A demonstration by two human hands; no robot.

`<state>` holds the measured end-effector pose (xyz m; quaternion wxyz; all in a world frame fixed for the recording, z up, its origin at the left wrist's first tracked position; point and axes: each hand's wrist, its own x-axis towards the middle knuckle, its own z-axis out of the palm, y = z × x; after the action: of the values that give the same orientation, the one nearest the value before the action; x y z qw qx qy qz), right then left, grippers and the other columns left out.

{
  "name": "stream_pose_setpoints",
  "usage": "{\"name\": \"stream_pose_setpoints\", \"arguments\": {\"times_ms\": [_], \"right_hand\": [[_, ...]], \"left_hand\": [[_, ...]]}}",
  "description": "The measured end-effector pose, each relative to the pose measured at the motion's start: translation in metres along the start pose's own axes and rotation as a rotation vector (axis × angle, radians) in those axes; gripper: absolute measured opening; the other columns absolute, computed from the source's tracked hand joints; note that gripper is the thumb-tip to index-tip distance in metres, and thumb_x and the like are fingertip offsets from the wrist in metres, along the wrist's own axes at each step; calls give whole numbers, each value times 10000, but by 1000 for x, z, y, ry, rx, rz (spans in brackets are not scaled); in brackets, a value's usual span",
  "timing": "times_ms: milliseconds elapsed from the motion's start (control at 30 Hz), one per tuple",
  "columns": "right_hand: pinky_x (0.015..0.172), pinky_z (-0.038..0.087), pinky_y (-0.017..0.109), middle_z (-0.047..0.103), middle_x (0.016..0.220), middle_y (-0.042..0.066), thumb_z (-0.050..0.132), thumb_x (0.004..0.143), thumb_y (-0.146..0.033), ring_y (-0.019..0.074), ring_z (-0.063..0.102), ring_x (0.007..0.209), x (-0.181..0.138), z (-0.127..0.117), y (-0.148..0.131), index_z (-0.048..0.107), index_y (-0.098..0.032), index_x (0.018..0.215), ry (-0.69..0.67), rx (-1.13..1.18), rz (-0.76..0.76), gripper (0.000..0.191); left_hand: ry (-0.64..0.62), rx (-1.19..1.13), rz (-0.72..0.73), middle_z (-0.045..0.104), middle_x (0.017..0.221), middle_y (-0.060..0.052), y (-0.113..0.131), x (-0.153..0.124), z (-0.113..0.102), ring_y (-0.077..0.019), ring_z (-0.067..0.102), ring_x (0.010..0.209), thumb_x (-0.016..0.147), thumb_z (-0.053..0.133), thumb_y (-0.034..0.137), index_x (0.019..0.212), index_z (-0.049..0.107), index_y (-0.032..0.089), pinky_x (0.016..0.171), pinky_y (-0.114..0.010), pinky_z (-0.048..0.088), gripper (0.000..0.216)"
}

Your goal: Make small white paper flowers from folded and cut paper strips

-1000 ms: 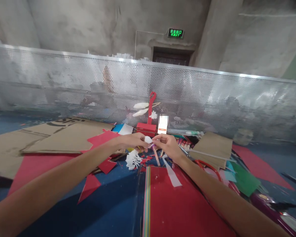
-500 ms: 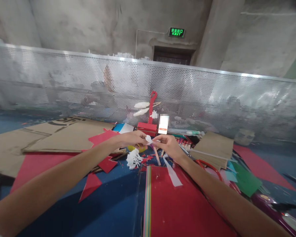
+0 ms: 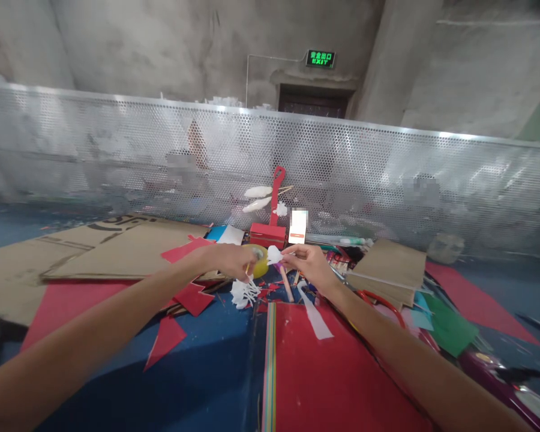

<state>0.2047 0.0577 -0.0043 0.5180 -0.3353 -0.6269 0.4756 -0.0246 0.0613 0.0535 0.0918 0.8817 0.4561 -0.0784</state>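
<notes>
Between the thumb and fingers of my right hand [image 3: 312, 264] is a small white paper flower [image 3: 274, 255], its ruffled end facing left. My left hand [image 3: 234, 260] is closed, just left of a roll of yellow tape [image 3: 261, 264] and apart from the flower. A thin yellowish tip shows at its fingers, too small to name. Below my hands lies a cluster of white paper flowers [image 3: 243, 293] with twisted stems. A strip of white paper [image 3: 315, 313] rests on the stack of red sheets [image 3: 342, 372] at the front.
Cardboard sheets [image 3: 130, 249] and red scraps [image 3: 164, 341] spread on the left. Behind stand a red paper piece with a looped handle [image 3: 274, 201] and a lit phone [image 3: 297, 227] before a perforated metal screen [image 3: 364, 174]. More cardboard [image 3: 389, 270] and green paper [image 3: 447, 327] lie right.
My left hand has let go of the white paper flower and moved left and slightly down. The flower stays in my right hand and now shows more openly.
</notes>
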Motion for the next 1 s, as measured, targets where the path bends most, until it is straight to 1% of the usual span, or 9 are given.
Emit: {"name": "stream_pose_setpoints", "arguments": {"times_ms": [167, 233, 300, 433, 667, 800, 867, 933, 1000], "right_hand": [[814, 586, 363, 754, 805, 69, 824, 628, -408, 217, 722, 766, 0, 0, 3, 726, -153, 810, -35, -20, 22, 327], [809, 583, 354, 752, 805, 68, 823, 629, -390, 210, 720, 763, 1, 0, 5, 727, -150, 809, -41, -41, 29, 315], [793, 582, 344, 746, 780, 61, 824, 627, -373, 201, 715, 746, 1, -1, 5, 727, -148, 807, -46, -65, 34, 303], [780, 578, 340, 743, 777, 57, 822, 633, -366, 191, 708, 731, -1, -1, 2, 730, -147, 818, -61, -97, 45, 301], [784, 579, 346, 748, 793, 65, 801, 664, -423, 182, 706, 721, -2, -2, 1, 731, -142, 844, -117, -91, 63, 341], [798, 581, 343, 747, 792, 63, 810, 656, -422, 179, 708, 733, -2, -3, 3, 734, -138, 843, -144, -74, 77, 349], [813, 580, 345, 745, 783, 60, 817, 650, -415, 179, 710, 741, -2, -3, 3, 733, -136, 841, -157, -63, 99, 348], [825, 579, 347, 743, 776, 56, 823, 647, -401, 177, 710, 747, -2, -2, 3, 727, -136, 838, -168, -52, 125, 341], [827, 580, 342, 740, 770, 47, 829, 646, -376, 172, 710, 750, -3, -1, 2, 713, -140, 855, -173, -34, 150, 336]], "left_hand": [[154, 100, -85, 696, 812, -39, -1, 4, 9, -213, 612, 680, 745, 572, 256, 909, 667, 239, 606, -282, 387, 191], [195, 120, -74, 696, 813, -34, 0, 6, 10, -206, 616, 673, 741, 558, 221, 932, 662, 245, 584, -270, 369, 219], [219, 133, -12, 697, 846, -33, 2, 6, 11, -192, 616, 674, 744, 549, 193, 926, 669, 245, 571, -261, 356, 224], [211, 154, 85, 686, 850, -34, 2, 8, 16, -170, 594, 668, 749, 572, 187, 893, 707, 246, 577, -255, 358, 207], [158, 168, 64, 681, 810, -44, -7, 16, 28, -168, 558, 641, 723, 572, 181, 826, 710, 219, 601, -267, 369, 176], [189, 159, 78, 676, 836, -57, -5, 14, 23, -154, 551, 594, 751, 512, 178, 817, 682, 200, 553, -264, 336, 184], [219, 139, 61, 679, 810, -49, -5, 12, 18, -163, 566, 606, 806, 487, 221, 868, 673, 215, 556, -263, 336, 196], [280, 118, 38, 686, 791, -38, -5, 11, 12, -182, 592, 650, 852, 474, 276, 917, 657, 230, 572, -265, 347, 199], [387, 102, 22, 699, 818, -31, -4, 11, 7, -195, 618, 717, 871, 478, 295, 943, 639, 231, 598, -267, 361, 188]]}}
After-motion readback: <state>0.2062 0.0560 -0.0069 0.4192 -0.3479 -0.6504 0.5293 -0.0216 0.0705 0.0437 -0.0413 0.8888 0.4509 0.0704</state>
